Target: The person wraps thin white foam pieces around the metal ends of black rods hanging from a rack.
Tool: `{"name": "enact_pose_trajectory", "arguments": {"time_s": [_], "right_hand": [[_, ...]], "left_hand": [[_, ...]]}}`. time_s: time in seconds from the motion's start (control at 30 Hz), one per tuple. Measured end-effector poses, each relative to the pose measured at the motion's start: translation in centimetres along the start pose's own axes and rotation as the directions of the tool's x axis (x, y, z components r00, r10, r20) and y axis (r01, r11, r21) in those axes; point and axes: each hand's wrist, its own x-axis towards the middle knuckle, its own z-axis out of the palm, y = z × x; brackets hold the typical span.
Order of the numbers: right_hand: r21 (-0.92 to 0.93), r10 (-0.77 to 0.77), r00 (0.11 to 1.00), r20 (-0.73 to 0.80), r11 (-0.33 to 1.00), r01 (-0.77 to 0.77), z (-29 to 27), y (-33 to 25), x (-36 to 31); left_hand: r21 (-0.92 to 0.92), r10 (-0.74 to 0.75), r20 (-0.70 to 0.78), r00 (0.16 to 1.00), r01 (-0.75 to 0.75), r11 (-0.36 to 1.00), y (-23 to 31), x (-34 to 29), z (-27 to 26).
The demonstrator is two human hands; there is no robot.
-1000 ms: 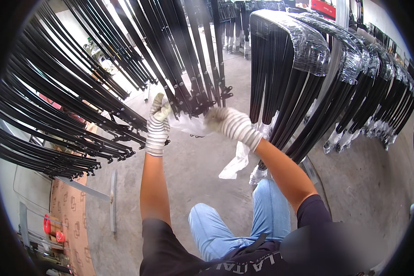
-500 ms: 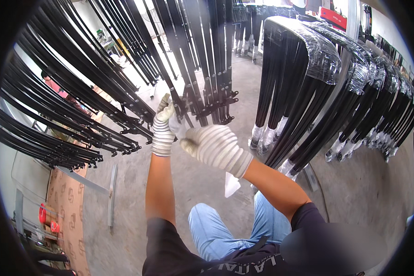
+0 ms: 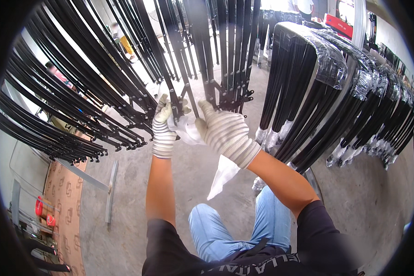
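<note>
My left hand (image 3: 163,129), in a striped off-white work glove, is closed around the lower end of a hanging black metal bar (image 3: 174,94). A thin white sheet (image 3: 188,130), cloth or film, lies against that end and stretches across to my right hand (image 3: 226,135). That hand, in the same kind of glove, is closed on the sheet, whose loose tail hangs below the wrist. Its fingertips are against neighbouring black bars (image 3: 210,87), jointed and riveted near their lower ends. What is inside the right palm is hidden.
Rows of black bars (image 3: 87,83) hang at the left. On the right stand black bent-tube frames (image 3: 299,50) wrapped in clear film. A metal strip (image 3: 110,193) lies on the concrete floor (image 3: 138,184). People (image 3: 122,39) are in the background.
My right hand has moved right and slightly up, away from my left hand. More of the white sheet now shows between the hands and below the right wrist. My left hand stays put.
</note>
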Motion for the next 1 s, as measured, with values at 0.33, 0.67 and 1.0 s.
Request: {"name": "enact_pose_trajectory", "arguments": {"time_s": [0.33,0.67,1.0], "right_hand": [[0.034,-0.063,0.993,0.1,0.998,0.06,-0.9,1.2,0.8],[-0.165,0.014,0.986,-0.165,0.985,-0.041,3.8,2.5,3.2],[0.237,0.107,0.921,-0.375,0.971,-0.016,5.9,3.7,4.1]], "left_hand": [[-0.004,-0.02,0.118,0.993,0.02,1.0,0.8,0.2,-0.6],[0.195,0.101,-0.109,0.989,-0.078,0.978,-1.0,2.0,-2.7],[0.19,0.047,-0.074,0.996,-0.032,0.981,-0.3,2.2,-3.1]]}}
